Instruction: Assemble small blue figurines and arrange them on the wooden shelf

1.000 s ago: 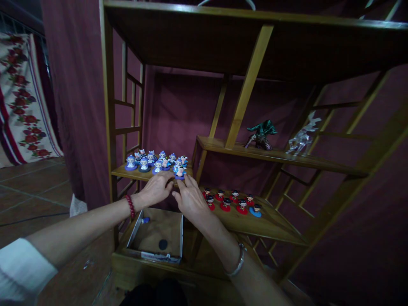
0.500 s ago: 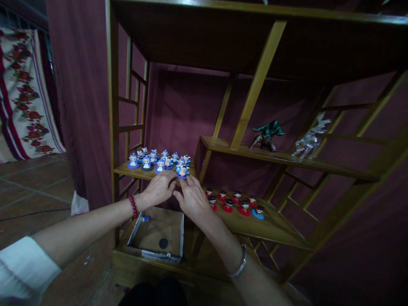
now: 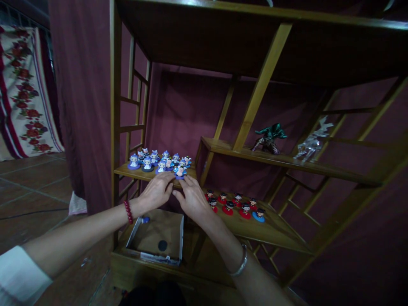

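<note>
Both my hands meet at the front edge of a low wooden shelf. On it stands a cluster of several small blue-and-white figures. The front figure, pink-faced on a blue base, sits just beyond my fingertips. My left hand, with a red bead bracelet at the wrist, has its fingers curled at the shelf edge beside that figure. Anything inside them is hidden. My right hand, with a silver bangle, lies with fingers stretched out, tips touching the figure's base.
Several red-based figures and one blue-based one stand on a lower shelf at the right. Below my hands is an open cardboard box. A green figurine and a clear one stand higher up. A maroon curtain hangs behind, a floral cloth at left.
The view has shifted slightly, so the shelf sits a little further right in frame. My hands stay at the front figure on the shelf edge with hardly any movement.
</note>
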Action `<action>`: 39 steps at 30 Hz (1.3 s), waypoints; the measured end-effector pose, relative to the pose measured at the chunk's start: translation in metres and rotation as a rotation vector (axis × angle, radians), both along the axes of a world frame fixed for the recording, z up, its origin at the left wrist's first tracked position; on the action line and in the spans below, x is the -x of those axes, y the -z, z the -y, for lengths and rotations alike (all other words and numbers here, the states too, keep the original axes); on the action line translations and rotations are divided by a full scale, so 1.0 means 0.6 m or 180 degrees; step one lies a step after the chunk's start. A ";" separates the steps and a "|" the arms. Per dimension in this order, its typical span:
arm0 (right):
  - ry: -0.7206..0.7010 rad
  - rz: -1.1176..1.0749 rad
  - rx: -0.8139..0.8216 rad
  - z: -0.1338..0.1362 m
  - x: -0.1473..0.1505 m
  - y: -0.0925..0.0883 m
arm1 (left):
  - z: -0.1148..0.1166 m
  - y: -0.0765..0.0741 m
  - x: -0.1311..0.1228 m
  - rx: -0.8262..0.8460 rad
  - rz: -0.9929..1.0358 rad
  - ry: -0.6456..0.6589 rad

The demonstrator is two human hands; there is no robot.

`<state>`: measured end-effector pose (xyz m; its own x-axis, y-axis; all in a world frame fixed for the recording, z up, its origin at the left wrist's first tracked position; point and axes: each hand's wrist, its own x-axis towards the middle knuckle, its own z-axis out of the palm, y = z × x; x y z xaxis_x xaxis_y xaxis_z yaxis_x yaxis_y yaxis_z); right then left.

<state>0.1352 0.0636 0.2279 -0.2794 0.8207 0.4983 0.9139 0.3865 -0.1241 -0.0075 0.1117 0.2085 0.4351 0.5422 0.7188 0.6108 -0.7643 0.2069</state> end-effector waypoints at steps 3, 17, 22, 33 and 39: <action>-0.0057 -0.0046 -0.0053 -0.005 0.001 0.002 | 0.000 0.000 0.006 -0.0015 -0.0006 0.0001; -0.0187 -0.0171 -0.0246 -0.020 -0.003 0.010 | -0.005 0.004 0.011 -0.0118 0.0197 0.0080; -0.0315 -0.0203 -0.0445 -0.022 -0.006 0.012 | -0.007 0.005 0.011 -0.0202 0.0208 0.0097; -0.0406 -0.0498 -0.0805 -0.026 -0.007 0.040 | -0.002 0.015 0.029 -0.0474 -0.0043 0.0303; -0.0615 -0.0796 -0.1112 0.004 0.003 0.069 | 0.004 0.045 0.051 -0.0823 -0.0290 0.0564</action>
